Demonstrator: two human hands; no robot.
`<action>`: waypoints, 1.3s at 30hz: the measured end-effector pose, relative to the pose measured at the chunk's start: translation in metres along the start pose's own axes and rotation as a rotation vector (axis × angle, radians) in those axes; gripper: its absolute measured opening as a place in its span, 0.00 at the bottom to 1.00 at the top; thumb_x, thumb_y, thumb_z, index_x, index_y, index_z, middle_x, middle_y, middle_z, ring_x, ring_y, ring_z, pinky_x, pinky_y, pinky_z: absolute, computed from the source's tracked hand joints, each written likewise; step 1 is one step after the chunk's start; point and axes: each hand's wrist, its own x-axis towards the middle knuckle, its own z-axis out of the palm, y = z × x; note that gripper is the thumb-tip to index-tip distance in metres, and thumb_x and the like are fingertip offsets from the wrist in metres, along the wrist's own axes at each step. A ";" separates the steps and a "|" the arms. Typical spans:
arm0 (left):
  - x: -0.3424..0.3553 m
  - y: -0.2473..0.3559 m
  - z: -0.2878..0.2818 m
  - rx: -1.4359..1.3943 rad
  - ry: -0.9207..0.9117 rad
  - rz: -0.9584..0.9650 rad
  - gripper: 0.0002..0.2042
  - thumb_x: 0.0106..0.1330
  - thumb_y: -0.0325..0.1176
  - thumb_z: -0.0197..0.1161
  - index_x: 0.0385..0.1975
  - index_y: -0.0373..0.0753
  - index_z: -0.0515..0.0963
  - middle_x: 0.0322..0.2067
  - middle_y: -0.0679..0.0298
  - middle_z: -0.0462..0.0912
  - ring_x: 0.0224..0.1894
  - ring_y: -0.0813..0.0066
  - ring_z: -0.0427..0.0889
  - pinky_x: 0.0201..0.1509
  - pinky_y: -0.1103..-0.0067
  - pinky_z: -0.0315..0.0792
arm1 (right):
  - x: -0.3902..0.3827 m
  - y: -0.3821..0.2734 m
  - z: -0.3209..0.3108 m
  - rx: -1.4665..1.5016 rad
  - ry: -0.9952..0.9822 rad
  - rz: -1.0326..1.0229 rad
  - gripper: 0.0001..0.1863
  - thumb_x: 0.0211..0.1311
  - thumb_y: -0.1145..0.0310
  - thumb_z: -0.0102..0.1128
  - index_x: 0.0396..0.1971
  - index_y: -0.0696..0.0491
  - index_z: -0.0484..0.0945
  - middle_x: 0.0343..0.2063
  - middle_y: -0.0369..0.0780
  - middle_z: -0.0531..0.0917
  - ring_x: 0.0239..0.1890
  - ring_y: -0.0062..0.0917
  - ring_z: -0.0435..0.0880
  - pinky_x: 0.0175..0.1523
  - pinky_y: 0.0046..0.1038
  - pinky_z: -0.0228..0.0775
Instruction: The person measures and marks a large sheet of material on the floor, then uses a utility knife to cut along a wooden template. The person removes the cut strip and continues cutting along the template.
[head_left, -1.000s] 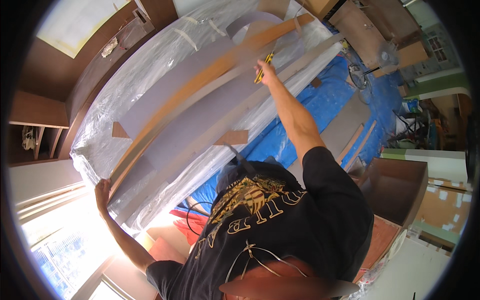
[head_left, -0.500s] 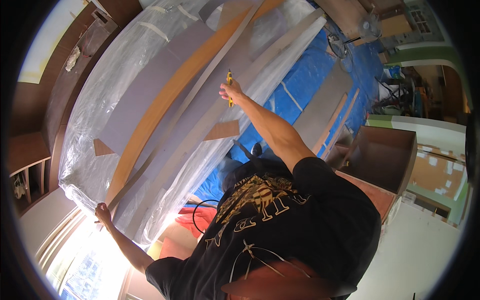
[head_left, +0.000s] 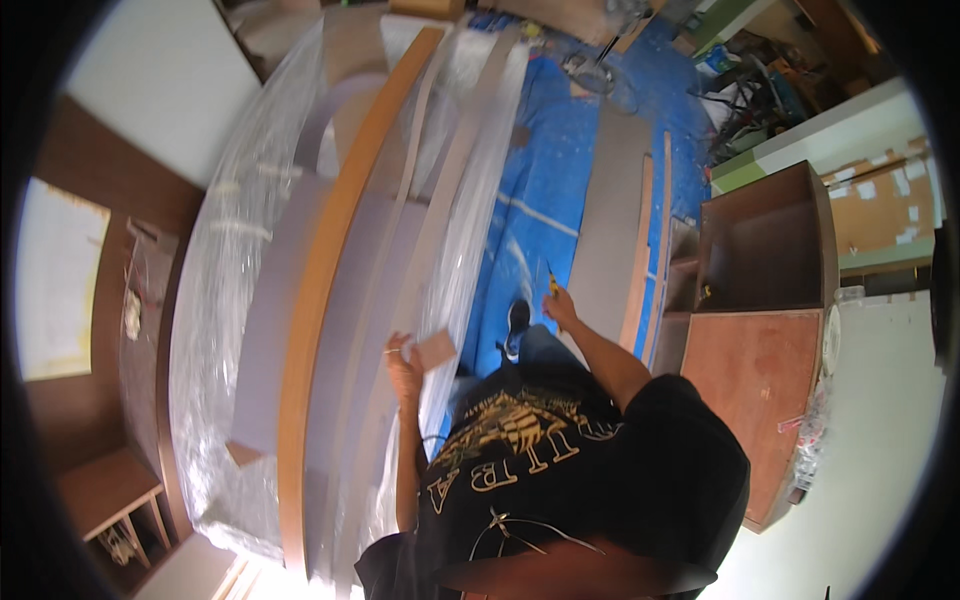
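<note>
My right hand point(head_left: 562, 308) is closed around a yellow utility knife point(head_left: 554, 285), held out over the blue floor covering with its tip pointing away from me. My left hand point(head_left: 402, 368) is over the near side of the worktable, fingers apart. Close beside it is a small brown offcut point(head_left: 434, 350); whether the fingers touch it I cannot tell. Left of that hand, a long orange-brown wood-toned strip point(head_left: 325, 270) runs the length of the table. Thinner pale strips point(head_left: 440, 200) lie alongside it on a greyish-purple sheet point(head_left: 275, 260).
Clear plastic film point(head_left: 225, 250) wraps the table. Another small brown offcut point(head_left: 242, 454) lies on its far-left part. Blue sheeting point(head_left: 540, 200) covers the floor, with a grey board point(head_left: 605, 190) and narrow strips on it. A brown cabinet point(head_left: 760, 250) stands to my right.
My left hand has left the strip's near-left end and come in beside the small brown offcut. My right hand has drawn back from over the table with the knife. The view has turned.
</note>
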 end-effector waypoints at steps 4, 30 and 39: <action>0.082 0.071 0.068 -0.230 -0.678 0.218 0.13 0.68 0.33 0.61 0.50 0.39 0.79 0.51 0.51 0.81 0.55 0.50 0.79 0.59 0.67 0.72 | 0.022 0.042 -0.050 0.240 0.008 0.176 0.12 0.66 0.68 0.57 0.46 0.52 0.71 0.23 0.40 0.80 0.18 0.24 0.81 0.17 0.26 0.71; 0.193 0.435 0.373 -0.029 -1.673 0.903 0.15 0.71 0.38 0.58 0.50 0.36 0.80 0.50 0.52 0.83 0.53 0.55 0.81 0.56 0.67 0.74 | -0.055 0.193 -0.114 1.311 0.849 0.741 0.10 0.73 0.63 0.51 0.47 0.51 0.70 0.26 0.43 0.80 0.16 0.27 0.79 0.16 0.26 0.69; 0.186 0.568 0.376 -0.469 -1.657 0.718 0.11 0.68 0.35 0.62 0.46 0.39 0.82 0.43 0.58 0.85 0.47 0.58 0.83 0.51 0.69 0.76 | -0.096 0.235 -0.067 1.116 0.606 0.942 0.12 0.70 0.62 0.55 0.45 0.54 0.69 0.23 0.44 0.79 0.17 0.29 0.80 0.18 0.31 0.72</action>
